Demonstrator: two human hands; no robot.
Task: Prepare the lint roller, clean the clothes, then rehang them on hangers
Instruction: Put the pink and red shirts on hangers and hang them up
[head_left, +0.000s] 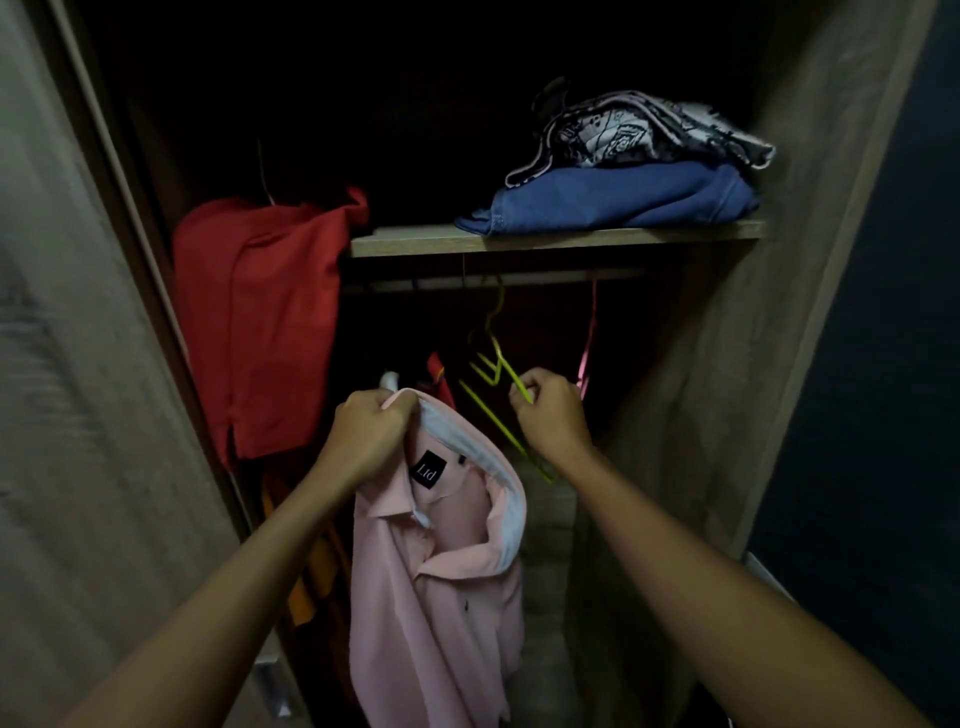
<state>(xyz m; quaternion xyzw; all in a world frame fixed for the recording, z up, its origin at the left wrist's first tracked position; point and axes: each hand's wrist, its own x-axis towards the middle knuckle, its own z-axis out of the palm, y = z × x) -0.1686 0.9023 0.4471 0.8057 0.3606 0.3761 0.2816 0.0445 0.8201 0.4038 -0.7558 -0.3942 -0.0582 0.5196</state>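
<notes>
A pink collared shirt (441, 587) with a white inner collar and a black label hangs down in front of the open wardrobe. My left hand (371, 436) grips it at the collar. To its right, my right hand (550, 413) is closed on a yellow-green wire hanger (491, 410), whose hook is on the dim rail (519, 278) under the shelf. Shirt and hanger are apart. No lint roller is in view.
A red garment (260, 322) hangs at the left. On the wooden shelf (415, 243) lie a folded blue garment (613, 200) and a patterned black-and-white cloth (649, 132). A pink hanger (587, 358) hangs at the right. Wardrobe walls close both sides.
</notes>
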